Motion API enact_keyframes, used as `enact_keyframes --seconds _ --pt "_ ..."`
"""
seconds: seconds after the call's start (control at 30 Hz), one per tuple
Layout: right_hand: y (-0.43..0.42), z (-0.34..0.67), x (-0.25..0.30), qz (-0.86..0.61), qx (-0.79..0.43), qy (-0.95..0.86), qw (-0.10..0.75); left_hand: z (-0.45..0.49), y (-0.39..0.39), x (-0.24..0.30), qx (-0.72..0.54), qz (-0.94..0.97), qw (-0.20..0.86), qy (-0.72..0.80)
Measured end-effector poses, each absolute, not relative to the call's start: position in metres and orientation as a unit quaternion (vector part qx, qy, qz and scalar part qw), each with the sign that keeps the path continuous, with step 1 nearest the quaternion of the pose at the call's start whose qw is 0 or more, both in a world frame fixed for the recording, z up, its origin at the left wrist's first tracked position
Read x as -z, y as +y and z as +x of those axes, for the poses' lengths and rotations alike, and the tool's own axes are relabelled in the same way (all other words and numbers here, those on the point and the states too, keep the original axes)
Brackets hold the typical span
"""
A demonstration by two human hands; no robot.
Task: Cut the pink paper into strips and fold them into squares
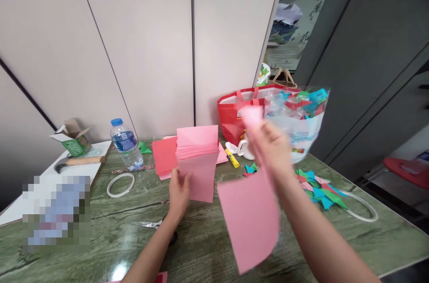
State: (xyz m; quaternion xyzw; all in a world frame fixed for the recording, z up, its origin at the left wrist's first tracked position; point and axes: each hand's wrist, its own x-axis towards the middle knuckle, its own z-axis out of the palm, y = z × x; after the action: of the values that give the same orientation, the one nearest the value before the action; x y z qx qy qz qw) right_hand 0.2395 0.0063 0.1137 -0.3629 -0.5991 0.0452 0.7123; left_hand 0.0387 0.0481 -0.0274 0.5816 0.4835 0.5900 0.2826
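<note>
My left hand [179,191] grips a stack of folded pink paper [201,176] by its lower left edge, thumb on the front. The stack stands tilted up above the table, several layers showing near its top. Off to the right, my right hand [273,147], slightly blurred, pinches a separate pink paper sheet [251,216] near its top. That sheet hangs down and curves, apart from the stack. Behind the stack lie red paper sheets [164,156]. Under my left forearm is a pair of scissors [152,224], its handles partly hidden.
A water bottle [125,144], white ring [120,185], wooden-handled tool [80,161] and small green box [76,142] stand or lie left. A yellow glue stick [232,158], white cup [246,149], red bag [231,115], filled plastic bag [301,126] and folded paper pieces [321,189] are right.
</note>
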Motion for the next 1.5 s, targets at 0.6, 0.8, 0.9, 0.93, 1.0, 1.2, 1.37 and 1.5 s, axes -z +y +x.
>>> enact_keyframes --seconds 0.6,0.8,0.9,0.93,1.0,1.2,1.37,1.5 --pt "0.050 0.158 0.018 -0.489 -0.073 -0.495 0.714 0.033 0.041 0.032 -0.582 0.594 0.375 0.409" --pt "0.047 0.187 -0.037 -0.399 -0.070 -0.546 0.734 0.036 0.043 0.037 -0.583 0.601 0.331 0.435" --pt "0.046 0.205 -0.072 -0.393 -0.001 -0.630 0.669 0.035 0.044 0.036 -0.581 0.605 0.327 0.435" --pt "0.045 0.208 -0.080 -0.394 0.013 -0.647 0.653 0.035 0.044 0.036 -0.579 0.607 0.328 0.434" --pt "0.044 0.211 -0.088 -0.394 0.028 -0.673 0.625 0.035 0.044 0.035 -0.576 0.610 0.329 0.434" --pt "0.034 0.213 -0.083 -0.342 0.142 -0.709 0.601 0.034 0.042 0.033 -0.566 0.614 0.309 0.455" --pt "0.037 0.212 -0.086 -0.292 0.109 -0.764 0.565 0.033 0.042 0.029 -0.557 0.618 0.305 0.464" --pt "0.039 0.205 -0.115 -0.332 0.064 -0.675 0.656 0.033 0.042 0.029 -0.556 0.621 0.304 0.462"
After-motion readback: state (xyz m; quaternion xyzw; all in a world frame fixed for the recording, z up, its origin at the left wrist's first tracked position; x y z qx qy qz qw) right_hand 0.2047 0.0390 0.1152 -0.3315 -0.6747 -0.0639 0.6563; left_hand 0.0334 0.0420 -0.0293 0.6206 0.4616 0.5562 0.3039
